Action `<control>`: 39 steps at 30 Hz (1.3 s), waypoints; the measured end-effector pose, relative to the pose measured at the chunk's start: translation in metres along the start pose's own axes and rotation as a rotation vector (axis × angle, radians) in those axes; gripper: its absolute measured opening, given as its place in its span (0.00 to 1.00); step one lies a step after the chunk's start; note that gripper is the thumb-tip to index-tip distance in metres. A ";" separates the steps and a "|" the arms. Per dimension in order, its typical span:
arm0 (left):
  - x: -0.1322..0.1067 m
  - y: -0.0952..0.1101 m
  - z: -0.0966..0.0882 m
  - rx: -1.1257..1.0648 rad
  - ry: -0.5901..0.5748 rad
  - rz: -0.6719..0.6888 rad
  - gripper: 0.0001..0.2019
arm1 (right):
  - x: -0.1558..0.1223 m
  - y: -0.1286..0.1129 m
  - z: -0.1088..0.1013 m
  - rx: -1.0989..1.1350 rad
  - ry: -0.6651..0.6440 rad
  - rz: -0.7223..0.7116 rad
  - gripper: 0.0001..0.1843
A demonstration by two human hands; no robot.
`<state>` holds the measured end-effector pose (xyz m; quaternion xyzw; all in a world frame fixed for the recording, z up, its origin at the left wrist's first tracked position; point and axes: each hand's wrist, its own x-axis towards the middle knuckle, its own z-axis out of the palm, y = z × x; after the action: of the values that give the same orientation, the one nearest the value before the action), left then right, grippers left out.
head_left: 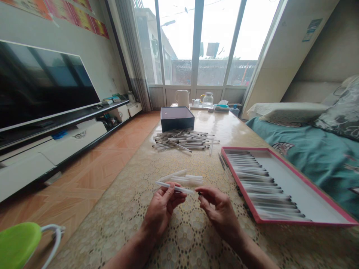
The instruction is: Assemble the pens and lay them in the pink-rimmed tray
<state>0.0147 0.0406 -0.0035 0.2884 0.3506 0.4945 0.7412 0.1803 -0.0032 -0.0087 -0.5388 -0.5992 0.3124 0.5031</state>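
Note:
My left hand (162, 205) is closed around a thin translucent pen barrel (175, 188), held level just above the table. My right hand (217, 207) pinches a small dark part at the barrel's right end. Just beyond my hands a few clear barrels (186, 178) lie loose on the lace-patterned tablecloth (134, 194). Farther back sits a pile of several pens (183, 140). To my right a red-rimmed shallow tray (322, 201) holds a row of several pens laid side by side.
A dark blue box (176, 118) stands behind the pile. A kettle (183, 98), a glass jug (208, 99) and a tissue pack stand at the table's far end. A TV and low cabinet line the left wall. A teal-covered bed is on the right.

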 end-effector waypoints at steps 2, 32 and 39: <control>-0.001 0.000 0.001 0.007 -0.001 0.002 0.07 | 0.000 -0.001 0.000 -0.056 0.006 -0.033 0.04; -0.005 -0.001 0.002 0.049 -0.092 -0.006 0.07 | -0.003 0.009 0.003 0.080 -0.068 0.135 0.24; -0.003 0.003 0.002 0.043 -0.060 0.002 0.09 | -0.001 0.000 0.003 0.050 -0.106 0.072 0.15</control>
<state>0.0139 0.0390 0.0002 0.3192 0.3386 0.4787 0.7445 0.1774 -0.0041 -0.0102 -0.5302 -0.5971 0.3732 0.4723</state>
